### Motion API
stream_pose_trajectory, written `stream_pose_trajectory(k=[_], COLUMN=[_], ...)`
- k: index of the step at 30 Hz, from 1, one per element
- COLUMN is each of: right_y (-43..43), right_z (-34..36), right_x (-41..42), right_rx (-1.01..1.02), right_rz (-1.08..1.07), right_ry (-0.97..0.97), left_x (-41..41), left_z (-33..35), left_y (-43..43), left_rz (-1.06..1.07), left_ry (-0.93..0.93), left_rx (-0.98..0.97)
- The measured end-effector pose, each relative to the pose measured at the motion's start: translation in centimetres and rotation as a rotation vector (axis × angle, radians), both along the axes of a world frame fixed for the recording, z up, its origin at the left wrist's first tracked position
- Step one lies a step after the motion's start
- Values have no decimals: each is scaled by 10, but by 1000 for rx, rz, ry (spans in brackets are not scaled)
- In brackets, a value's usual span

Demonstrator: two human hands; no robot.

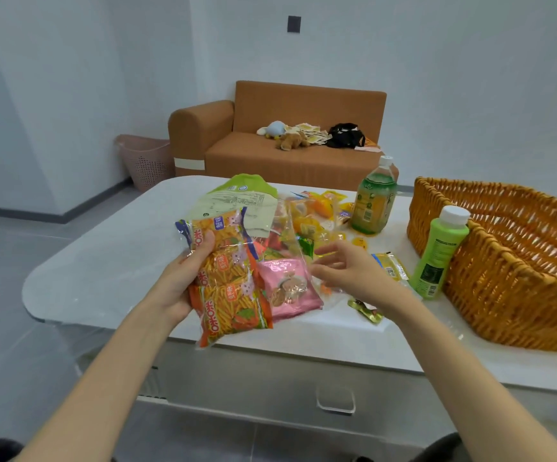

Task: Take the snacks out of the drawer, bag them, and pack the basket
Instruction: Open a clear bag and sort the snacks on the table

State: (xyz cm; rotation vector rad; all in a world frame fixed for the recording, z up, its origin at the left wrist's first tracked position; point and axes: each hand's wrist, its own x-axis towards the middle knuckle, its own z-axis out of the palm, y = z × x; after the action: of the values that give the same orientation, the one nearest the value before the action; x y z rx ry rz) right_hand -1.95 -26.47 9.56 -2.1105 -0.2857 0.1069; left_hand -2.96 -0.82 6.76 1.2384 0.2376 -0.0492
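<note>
Head view: the left grip (183, 285) is closed round the side of a stack of orange packs (233, 281), thumb on top, held over the near edge of the surface (103, 261). The right grip (347, 268) is wide and holds nothing, its fingers spread just beside a pink pack (287, 288) and a clear bag (292, 235). The packs look light, crinkly, slippery and crushable, so are best taken by their sealed edges; loose snacks (317, 215) lie behind, and the basket (503, 261) stands to the right.

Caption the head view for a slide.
Left hand grips orange snack packets, right hand hovers open, woven wicker basket nearby.
</note>
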Motion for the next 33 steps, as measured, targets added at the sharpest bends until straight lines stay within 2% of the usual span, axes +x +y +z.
stream_pose_trajectory(k=[2,4,8,10,12,15,17,20,22,24,25,28,31,33], right_y=[3,8,7,5,4,10,15,22,28,32,33,34,34,33], right_z=[-3,-7,-13,-15,-18,-36,-51,-65,-70,-73,-75,-79,-80,-79], right_x=[-1,-1,-4,-6,-10,-15,-16,-17,-15,-14,-13,-11,-10,-8], right_rx=[-17,48,99,211,214,-14,-91,-30,17,-42,-75,-55,35,74], right_rz=[19,60,177,201,235,217,190,140,60,18,4,-39,-40,-31], right_ry=[130,299,349,446,493,361,316,318,283,205,181,168,235,295], left_x=[3,5,5,2,-1,-9,-11,-13,-15,-18,-19,-27,-35,-37], left_z=[-2,-5,-11,-13,-16,-24,-30,-36,-37,-36,-36,-38,-41,-50], left_y=[-1,-4,-7,-8,-9,-14,-17,-17,-15,-15,-15,-17,-25,-30], left_rz=[-4,-21,-4,28,35,38,78,177,187,149,137,102,72,-18], left_ry=[11,29,94,136,201,250,230,184,190,153,112,-32,-179,-201], left_rx=[1,-9,20,47,69,117,193,299,278,279,344,810,1183,1489])
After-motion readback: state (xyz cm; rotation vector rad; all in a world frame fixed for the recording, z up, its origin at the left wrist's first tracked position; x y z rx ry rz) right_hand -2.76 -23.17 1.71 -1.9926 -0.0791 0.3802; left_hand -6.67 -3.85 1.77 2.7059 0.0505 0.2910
